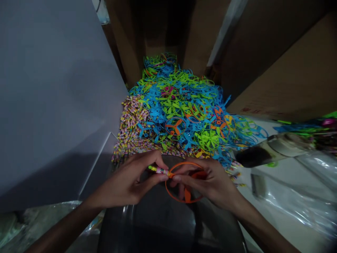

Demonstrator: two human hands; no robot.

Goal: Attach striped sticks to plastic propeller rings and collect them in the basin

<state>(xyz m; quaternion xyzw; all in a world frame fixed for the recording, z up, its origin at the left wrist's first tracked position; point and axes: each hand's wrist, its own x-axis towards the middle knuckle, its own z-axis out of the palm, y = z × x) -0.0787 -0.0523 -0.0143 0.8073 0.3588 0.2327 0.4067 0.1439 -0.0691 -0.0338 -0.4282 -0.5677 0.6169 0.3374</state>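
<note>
I hold two things, one in each of my hands. My left hand (129,182) is closed in a narrow pinch, thumb and fingertips, on one small stick (159,170). My right hand (210,184) grips one orange propeller ring (187,195), fingers curled behind it and thumb over its middle. The stick lies almost level, its long axis running left to right. Its yellow-green tip points left past my thumb, and its pink end meets the ring's middle at my right fingertips. The ring faces up toward me, its blades partly hidden by my fingers, and both things hang just above a dark glossy surface (158,218) close to my body. Beyond my hands are two heaps, each far too many to count. One is a heap of rings (184,112) in blue, green and a few orange, and just left of it, touching, is a heap of sticks (131,130) in pink and yellow. The rings run back between brown cardboard boxes (289,80), but I cannot tell whether they lie inside one. To my left stands a grey board (52,88). On the pale tabletop (276,177) to my right lie clear plastic bags (302,200), and I cannot make out what is in them.
</note>
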